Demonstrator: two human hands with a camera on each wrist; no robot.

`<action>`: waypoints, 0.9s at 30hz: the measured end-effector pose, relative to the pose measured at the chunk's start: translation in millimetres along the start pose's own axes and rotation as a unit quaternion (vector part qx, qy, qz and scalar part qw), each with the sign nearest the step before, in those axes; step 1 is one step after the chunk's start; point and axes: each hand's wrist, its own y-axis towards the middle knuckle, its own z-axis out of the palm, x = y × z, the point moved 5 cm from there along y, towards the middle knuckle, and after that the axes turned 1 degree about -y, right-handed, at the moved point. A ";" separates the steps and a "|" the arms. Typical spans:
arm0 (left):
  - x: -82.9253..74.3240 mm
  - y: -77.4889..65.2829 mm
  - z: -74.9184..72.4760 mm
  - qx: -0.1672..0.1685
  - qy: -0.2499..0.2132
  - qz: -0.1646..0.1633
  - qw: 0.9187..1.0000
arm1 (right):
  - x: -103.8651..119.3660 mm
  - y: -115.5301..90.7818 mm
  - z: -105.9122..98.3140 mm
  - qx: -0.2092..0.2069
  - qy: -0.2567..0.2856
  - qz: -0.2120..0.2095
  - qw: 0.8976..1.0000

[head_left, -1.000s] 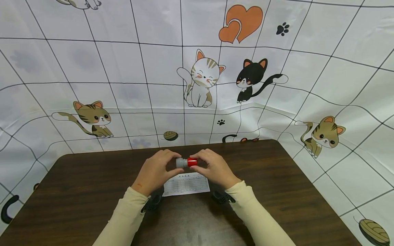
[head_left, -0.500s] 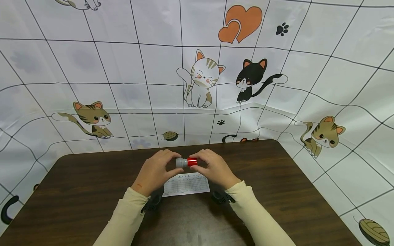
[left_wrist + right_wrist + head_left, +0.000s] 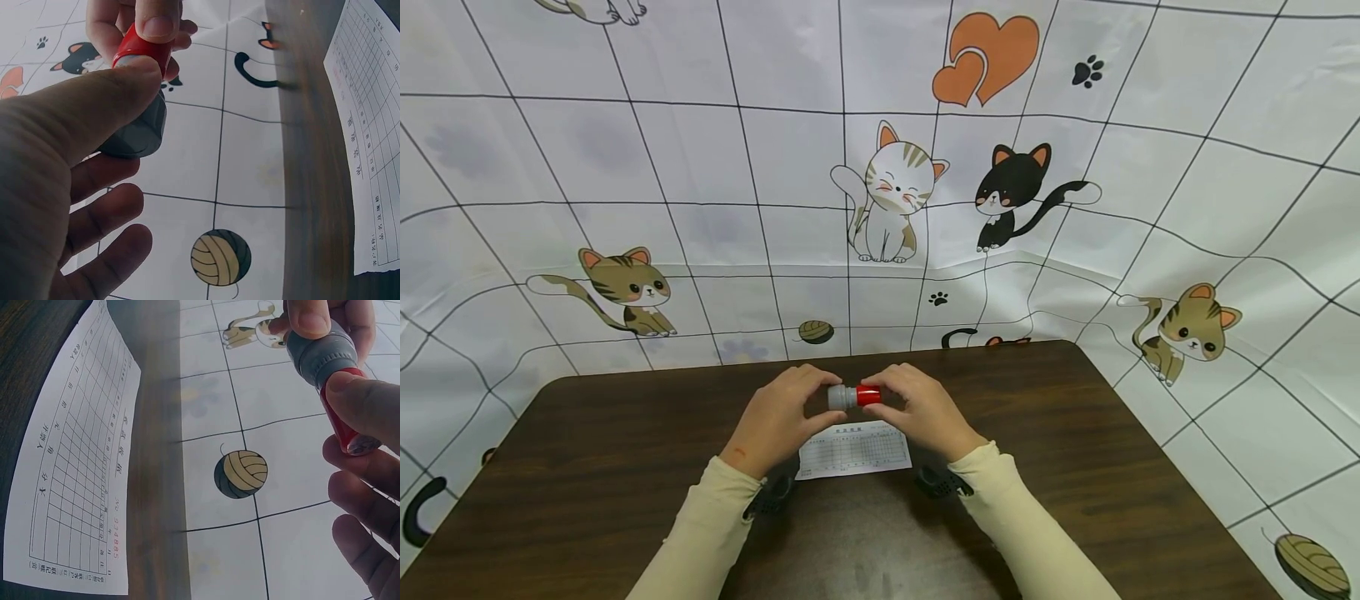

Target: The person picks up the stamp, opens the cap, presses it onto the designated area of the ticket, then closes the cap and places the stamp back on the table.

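A small round stamp [image 3: 854,397], red at one end and grey at the other, is held level between both hands, above the back part of the table. My left hand [image 3: 778,415] pinches its grey end [image 3: 142,128] between thumb and fingertips. At the red end [image 3: 339,409], my right hand [image 3: 928,410] does the same. In both wrist views the other fingers are spread away from the stamp. A printed receipt form [image 3: 854,450] with a grid lies flat on the table, just below and in front of the stamp.
The dark wooden table [image 3: 647,450] runs back to a white wall cloth [image 3: 775,167] with grid lines and cartoon cats. Dark wrist straps show below both hands, beside the receipt form.
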 end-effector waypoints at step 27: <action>2.2 0.8 1.9 0.006 0.002 -0.009 1.000 | 0.5 -0.3 -0.4 0.003 -0.001 0.009 1.000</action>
